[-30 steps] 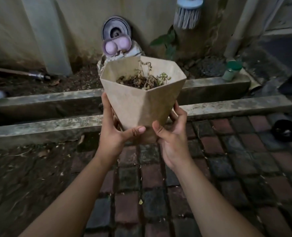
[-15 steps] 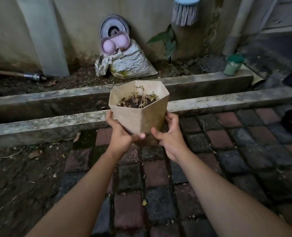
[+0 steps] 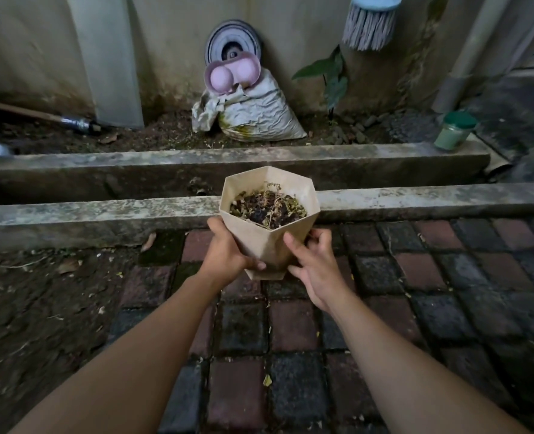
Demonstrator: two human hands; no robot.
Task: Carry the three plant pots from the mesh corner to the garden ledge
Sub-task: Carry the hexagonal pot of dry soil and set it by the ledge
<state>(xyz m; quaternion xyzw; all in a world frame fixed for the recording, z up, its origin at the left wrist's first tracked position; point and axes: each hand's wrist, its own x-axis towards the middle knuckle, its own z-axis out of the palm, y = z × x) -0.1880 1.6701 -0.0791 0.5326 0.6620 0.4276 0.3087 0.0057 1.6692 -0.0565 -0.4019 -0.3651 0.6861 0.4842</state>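
Two long concrete ledges cross the yard; the near ledge edges the brick paving, the far one borders the soil bed. Both arms reach forward with a tan faceted plant pot, held upright in the air just in front of the near ledge. The left hand wraps its side, fingers curled under the base; the right hand cups the other side, fingers spread. It looks like the setting-down step: next, lower the base squarely onto a ledge, then let go.
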